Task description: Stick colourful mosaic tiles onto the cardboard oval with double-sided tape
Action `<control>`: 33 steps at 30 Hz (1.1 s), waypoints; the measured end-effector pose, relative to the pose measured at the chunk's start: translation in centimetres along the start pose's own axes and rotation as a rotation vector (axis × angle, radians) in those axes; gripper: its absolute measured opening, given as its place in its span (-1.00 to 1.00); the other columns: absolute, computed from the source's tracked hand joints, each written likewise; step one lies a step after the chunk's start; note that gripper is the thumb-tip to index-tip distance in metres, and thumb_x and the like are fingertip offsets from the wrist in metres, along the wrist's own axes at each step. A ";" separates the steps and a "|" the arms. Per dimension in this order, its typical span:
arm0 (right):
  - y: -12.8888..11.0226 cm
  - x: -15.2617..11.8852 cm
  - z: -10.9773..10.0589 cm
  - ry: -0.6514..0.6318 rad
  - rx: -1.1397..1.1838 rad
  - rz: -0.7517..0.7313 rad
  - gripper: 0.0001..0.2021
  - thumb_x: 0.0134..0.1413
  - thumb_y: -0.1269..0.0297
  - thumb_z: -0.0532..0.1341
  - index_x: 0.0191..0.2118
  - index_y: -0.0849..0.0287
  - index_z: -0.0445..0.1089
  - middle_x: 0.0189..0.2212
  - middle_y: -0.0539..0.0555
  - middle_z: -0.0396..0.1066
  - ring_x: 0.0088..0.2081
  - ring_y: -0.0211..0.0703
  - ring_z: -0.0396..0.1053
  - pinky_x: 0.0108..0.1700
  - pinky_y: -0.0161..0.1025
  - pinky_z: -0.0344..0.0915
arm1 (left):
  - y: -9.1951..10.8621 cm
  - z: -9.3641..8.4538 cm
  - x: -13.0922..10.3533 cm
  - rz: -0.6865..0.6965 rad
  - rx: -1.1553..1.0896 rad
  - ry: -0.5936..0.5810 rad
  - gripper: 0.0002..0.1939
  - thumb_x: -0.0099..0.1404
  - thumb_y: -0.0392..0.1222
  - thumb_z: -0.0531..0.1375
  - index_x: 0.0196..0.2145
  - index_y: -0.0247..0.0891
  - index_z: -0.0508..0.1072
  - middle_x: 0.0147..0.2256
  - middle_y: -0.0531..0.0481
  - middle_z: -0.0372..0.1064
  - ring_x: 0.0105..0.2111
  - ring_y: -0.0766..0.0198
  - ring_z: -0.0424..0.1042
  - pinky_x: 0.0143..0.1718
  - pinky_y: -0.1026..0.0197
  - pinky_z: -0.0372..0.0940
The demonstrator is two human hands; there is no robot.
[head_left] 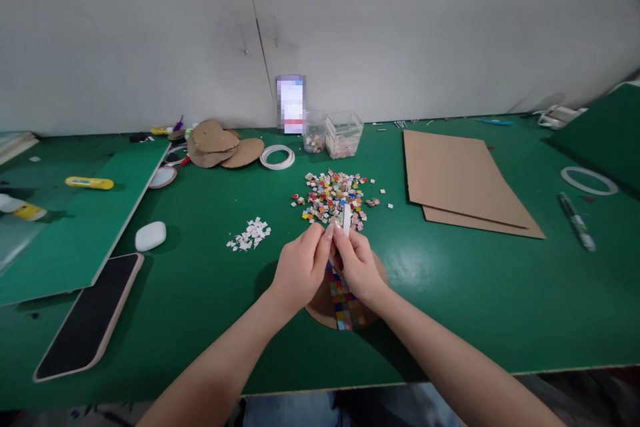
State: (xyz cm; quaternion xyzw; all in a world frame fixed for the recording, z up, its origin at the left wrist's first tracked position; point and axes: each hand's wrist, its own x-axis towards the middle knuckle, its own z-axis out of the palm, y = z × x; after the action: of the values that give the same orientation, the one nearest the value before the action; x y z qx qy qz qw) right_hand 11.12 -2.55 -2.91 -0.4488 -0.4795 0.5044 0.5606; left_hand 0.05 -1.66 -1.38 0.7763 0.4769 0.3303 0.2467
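Note:
My left hand point(303, 260) and my right hand point(359, 267) meet with fingertips pinched together. A narrow white strip point(347, 219), which looks like tape, sticks up from the fingers of my right hand. Whatever my left fingertips pinch is hidden. Below both hands lies a round cardboard disc point(320, 307), partly covered by them. A band of coloured square mosaic tiles point(345, 303) runs down the disc. Just beyond my fingers is a loose heap of small coloured tiles point(330, 193). Small white scraps point(253, 233) lie left of my hands.
Rolls of white tape point(277, 166), cardboard discs point(213, 140) and clear containers point(344, 140) stand along the back near a lit phone point(291, 103). Cardboard sheets point(455, 180) and a pen point(577, 221) lie right. Left are a dark phone point(90, 320), white case point(151, 235) and yellow cutter point(90, 183).

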 end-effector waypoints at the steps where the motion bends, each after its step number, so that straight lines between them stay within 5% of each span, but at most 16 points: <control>1: 0.0 -0.2 0.1 0.019 -0.009 -0.032 -0.59 0.13 0.00 0.00 -0.61 0.15 0.07 -0.72 -0.13 0.00 -0.68 -0.38 -0.06 -0.66 -0.38 -0.05 | 0.0 0.0 -0.1 0.005 0.006 0.011 -0.73 0.35 -0.18 -0.11 -0.52 -0.21 0.09 -0.59 0.12 0.13 -0.60 0.37 0.17 -0.55 0.33 0.03; 10: 0.2 -0.6 -0.2 -0.052 -0.303 -0.235 -0.72 0.21 0.23 -0.04 -0.52 0.15 0.06 -0.66 -0.11 0.04 -0.62 -0.35 -0.01 -0.57 -0.33 -0.04 | 0.1 -0.3 -0.2 0.032 0.065 0.046 -0.76 0.34 -0.23 -0.12 -0.50 -0.21 0.11 -0.62 0.12 0.15 -0.65 0.38 0.16 -0.59 0.33 0.01; 25: 0.1 -0.8 0.1 0.044 -0.405 -0.194 -0.72 0.17 0.28 -0.06 -0.57 0.15 0.04 -0.70 -0.13 -0.01 -0.65 -0.38 -0.05 -0.61 -0.37 -0.09 | 0.1 0.3 -0.2 -0.099 -0.249 0.044 -0.72 0.36 -0.16 -0.14 -0.49 -0.24 0.15 -0.61 0.14 0.12 -0.64 0.41 0.14 -0.59 0.35 0.02; 33: 0.1 -0.4 0.1 0.082 -0.347 -0.123 -0.70 0.12 0.19 -0.03 -0.58 0.17 0.09 -0.70 -0.11 0.01 -0.63 -0.36 -0.05 -0.61 -0.37 -0.08 | 0.4 -0.4 0.1 -0.049 -0.166 -0.003 -0.79 0.33 -0.16 -0.05 -0.42 -0.26 0.23 -0.50 0.09 0.20 -0.50 0.37 0.22 -0.44 0.32 0.10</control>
State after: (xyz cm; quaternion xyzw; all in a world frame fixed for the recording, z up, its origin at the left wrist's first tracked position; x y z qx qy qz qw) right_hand 11.02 -2.98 -3.04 -0.5287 -0.5625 0.3604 0.5236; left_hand 0.00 -1.77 -0.77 0.7419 0.4664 0.3613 0.3187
